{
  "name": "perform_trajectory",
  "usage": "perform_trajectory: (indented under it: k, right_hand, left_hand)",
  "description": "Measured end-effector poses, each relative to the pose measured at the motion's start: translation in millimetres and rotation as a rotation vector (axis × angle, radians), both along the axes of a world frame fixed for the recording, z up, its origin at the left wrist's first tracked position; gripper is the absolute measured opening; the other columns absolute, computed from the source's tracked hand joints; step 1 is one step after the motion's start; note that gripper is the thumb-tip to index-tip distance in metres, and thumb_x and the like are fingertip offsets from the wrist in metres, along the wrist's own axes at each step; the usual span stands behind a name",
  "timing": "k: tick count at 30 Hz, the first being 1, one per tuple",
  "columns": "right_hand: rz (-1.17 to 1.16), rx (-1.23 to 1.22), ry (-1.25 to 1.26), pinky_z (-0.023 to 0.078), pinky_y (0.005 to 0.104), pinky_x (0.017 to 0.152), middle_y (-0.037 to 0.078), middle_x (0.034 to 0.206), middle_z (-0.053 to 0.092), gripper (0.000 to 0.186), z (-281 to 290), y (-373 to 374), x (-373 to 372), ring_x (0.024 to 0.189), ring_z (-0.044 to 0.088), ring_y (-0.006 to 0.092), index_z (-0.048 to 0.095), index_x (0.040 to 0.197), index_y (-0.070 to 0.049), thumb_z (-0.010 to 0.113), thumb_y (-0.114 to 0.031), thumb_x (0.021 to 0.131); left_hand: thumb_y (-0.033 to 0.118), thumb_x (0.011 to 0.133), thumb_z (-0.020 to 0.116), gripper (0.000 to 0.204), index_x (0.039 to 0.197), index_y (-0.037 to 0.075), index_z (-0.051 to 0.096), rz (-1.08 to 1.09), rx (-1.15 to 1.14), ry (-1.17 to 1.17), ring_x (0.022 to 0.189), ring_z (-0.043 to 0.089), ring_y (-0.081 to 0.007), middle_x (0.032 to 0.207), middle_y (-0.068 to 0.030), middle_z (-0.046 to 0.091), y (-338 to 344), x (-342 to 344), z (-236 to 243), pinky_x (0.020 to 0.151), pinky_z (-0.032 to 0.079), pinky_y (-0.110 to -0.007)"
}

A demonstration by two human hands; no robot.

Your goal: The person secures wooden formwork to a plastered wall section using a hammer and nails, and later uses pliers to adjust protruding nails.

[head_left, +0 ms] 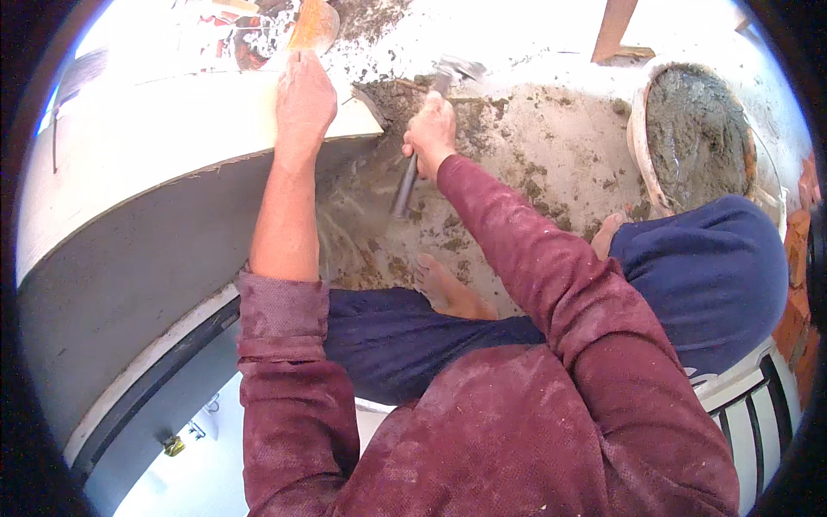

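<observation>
My right hand (431,129) is wrapped round the dark handle of a hammer (407,188). The metal head points up and away, above bare, mortar-spattered ground. To its left, my left hand (306,102) is closed over the pale top of a long board (172,142). A thin dark tip shows at its fingers, too small to name, and the rest of what they hold is hidden. Just beyond that hand stands a rounded object with an orange-brown inside (312,28).
On the right stands a bucket (637,142) of wet grey mortar (698,129). Red bricks (792,302) line the right edge. A wooden piece (613,30) rises at the back. My bare foot (452,289) rests on the ground. At lower left, beyond a ledge, there is an opening.
</observation>
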State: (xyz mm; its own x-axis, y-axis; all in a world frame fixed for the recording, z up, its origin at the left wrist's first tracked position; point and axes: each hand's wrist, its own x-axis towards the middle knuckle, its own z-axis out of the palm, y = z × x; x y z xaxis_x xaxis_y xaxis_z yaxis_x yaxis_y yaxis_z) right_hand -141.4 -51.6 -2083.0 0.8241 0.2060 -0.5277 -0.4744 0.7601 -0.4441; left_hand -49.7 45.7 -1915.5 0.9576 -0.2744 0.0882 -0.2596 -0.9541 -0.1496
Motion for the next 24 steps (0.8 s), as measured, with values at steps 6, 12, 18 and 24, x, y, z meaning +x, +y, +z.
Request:
perform_trajectory:
  k: [6, 12, 18, 24]
  right_hand:
    - [0.392, -0.410, -0.278, 0.036, 0.0334, 0.034, 0.005, 0.063, 0.048, 0.023, 37.1, -7.8, -6.9, 0.041, 0.046, 0.0203, 0.048, 0.080, -0.010, 0.041, -0.025, 0.096]
    - [0.079, -0.960, -0.323, 0.032, 0.0312, 0.032, 0.004, 0.065, 0.048, 0.020, 8.4, 8.4, -6.8, 0.037, 0.042, 0.0190, 0.044, 0.085, -0.006, 0.043, -0.025, 0.093]
    - [-0.058, -0.133, 0.074, 0.033, 0.0309, 0.032, 0.003, 0.059, 0.042, 0.020, 48.7, -14.1, -6.1, 0.038, 0.038, 0.0144, 0.043, 0.087, -0.010, 0.042, -0.028, 0.096]
    - [0.531, -0.279, -0.208, 0.032, 0.0315, 0.033, 0.002, 0.059, 0.042, 0.025, 44.1, -16.2, -4.0, 0.037, 0.036, 0.0146, 0.041, 0.087, -0.010, 0.037, -0.032, 0.097]
  left_hand:
    - [0.004, 0.086, 0.044, 0.022, 0.103, -0.007, 0.054, 0.096, 0.056, 0.091, 0.105, 0.057, -0.0401, 0.110, -0.0257, 0.058, -4.3, -4.3, 5.2, 0.093, 0.044, -0.046]
    - [0.001, 0.085, 0.045, 0.022, 0.105, -0.004, 0.054, 0.030, -0.019, 0.005, 0.104, 0.056, -0.0451, 0.111, -0.0259, 0.056, -9.9, 1.2, 0.1, 0.088, 0.045, -0.051]
    - [0.001, 0.084, 0.045, 0.027, 0.110, -0.004, 0.051, 0.073, -0.063, -0.023, 0.107, 0.054, -0.0450, 0.115, -0.0256, 0.054, -3.3, -1.0, -5.0, 0.090, 0.044, -0.050]
    - [0.001, 0.084, 0.046, 0.028, 0.111, -0.004, 0.052, 0.154, -0.079, 0.048, 0.108, 0.055, -0.0442, 0.117, -0.0273, 0.054, -8.0, 4.4, -2.4, 0.091, 0.044, -0.050]
